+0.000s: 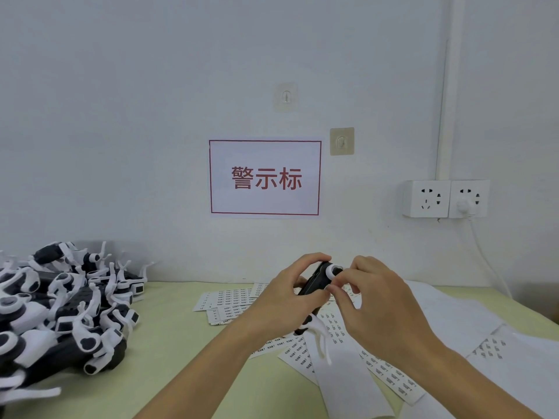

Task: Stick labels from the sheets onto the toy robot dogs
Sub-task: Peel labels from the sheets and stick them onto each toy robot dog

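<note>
We hold one toy robot dog [314, 282] up above the table [169, 343], just right of centre, over the label sheets [233, 300]. Our left hand [281, 297] wraps its fingers around the dog's dark body, gripping it from the left, with a white leg hanging below. Our right hand [372, 297] comes in from the right, thumb and forefinger pinched together against the dog's near side beside its round white joint; whether a label sits between them we cannot tell. More sheets, some blank backing paper [348, 385], fan out toward the near right. On the far left of the table lies a pile of toy robot dogs [63, 306], black and white, tangled together. On the wall behind hangs a red-bordered sign [265, 178], and to its right a double wall socket [446, 198].
</note>
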### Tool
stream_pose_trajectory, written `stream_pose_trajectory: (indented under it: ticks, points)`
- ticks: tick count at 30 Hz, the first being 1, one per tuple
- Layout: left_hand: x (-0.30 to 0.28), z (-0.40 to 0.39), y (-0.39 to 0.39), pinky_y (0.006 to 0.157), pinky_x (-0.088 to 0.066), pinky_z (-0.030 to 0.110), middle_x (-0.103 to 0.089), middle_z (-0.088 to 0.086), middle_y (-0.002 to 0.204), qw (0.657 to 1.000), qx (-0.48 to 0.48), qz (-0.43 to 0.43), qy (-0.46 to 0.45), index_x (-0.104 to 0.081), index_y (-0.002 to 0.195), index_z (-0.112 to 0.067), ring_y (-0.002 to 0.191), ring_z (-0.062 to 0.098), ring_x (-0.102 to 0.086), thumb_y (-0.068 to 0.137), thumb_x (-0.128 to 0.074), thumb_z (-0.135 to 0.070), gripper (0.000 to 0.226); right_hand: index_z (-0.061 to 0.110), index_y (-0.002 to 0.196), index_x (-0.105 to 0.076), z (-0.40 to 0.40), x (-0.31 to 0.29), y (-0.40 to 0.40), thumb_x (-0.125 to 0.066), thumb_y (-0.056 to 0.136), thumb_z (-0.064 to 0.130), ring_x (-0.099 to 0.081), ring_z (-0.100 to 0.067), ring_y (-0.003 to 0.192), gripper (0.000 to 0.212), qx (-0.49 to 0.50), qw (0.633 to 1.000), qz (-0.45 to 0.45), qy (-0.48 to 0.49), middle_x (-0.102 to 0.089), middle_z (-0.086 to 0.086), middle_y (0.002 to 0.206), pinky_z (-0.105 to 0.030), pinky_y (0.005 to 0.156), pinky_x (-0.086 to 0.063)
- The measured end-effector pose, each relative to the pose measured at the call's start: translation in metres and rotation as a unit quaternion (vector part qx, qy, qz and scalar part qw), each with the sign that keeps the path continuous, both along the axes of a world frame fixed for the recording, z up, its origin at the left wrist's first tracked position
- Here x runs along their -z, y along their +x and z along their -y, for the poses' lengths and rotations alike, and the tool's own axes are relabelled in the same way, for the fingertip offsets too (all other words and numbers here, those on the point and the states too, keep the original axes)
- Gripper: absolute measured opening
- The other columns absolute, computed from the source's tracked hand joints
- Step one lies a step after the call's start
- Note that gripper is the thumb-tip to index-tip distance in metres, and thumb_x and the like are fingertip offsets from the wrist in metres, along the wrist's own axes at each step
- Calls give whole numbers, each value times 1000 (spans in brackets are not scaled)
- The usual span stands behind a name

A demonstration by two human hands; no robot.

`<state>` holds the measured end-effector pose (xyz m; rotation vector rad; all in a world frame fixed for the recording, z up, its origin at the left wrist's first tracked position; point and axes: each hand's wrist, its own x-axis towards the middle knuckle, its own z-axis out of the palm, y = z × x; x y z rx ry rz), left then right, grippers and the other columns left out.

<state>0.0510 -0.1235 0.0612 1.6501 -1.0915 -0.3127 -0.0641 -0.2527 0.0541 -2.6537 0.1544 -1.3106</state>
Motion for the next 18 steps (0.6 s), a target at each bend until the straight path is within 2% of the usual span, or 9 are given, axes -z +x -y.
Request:
stream_pose_trajectory:
  ticks: [4, 9, 15, 18]
  points:
    - [1, 1, 0, 63, -53, 14, -67, 2, 103, 1000, -12, 9, 5, -52, 117, -62, 71, 10, -65, 93, -61, -27, 44, 25, 81, -69, -2, 0, 0, -71, 87, 24, -44, 2, 70, 6, 6, 1000, 10, -2, -41, 19, 71, -20, 54, -39]
    - [1, 2, 0, 59, -52, 24, -65, 1, 96, 1000, -20, 12, 5, -54, 116, -60, 61, 14, -59, 91, -60, -23, 44, 28, 78, -70, -6, 2, 0, -75, 83, 25, -43, -4, 64, 8, 34, 999, 22, -2, -42, 15, 69, -21, 47, -37]
    - [-2, 1, -2, 63, -53, 34, -65, 9, 103, 1000, -17, 8, -1, -54, 119, -56, 64, 23, -61, 92, -59, -23, 44, 29, 74, -72, -11, 0, -1, -80, 78, 24, -40, -5, 57, 10, 67, 997, 43, 2, -38, 14, 64, -23, 41, -36]
    - [-3, 1, -3, 64, -54, 35, -65, 7, 101, 1000, -12, 6, 0, -54, 119, -57, 65, 22, -61, 92, -60, -23, 44, 30, 72, -73, -13, -1, -1, -82, 75, 24, -39, -6, 54, 12, 78, 996, 52, 1, -37, 14, 62, -19, 41, -30]
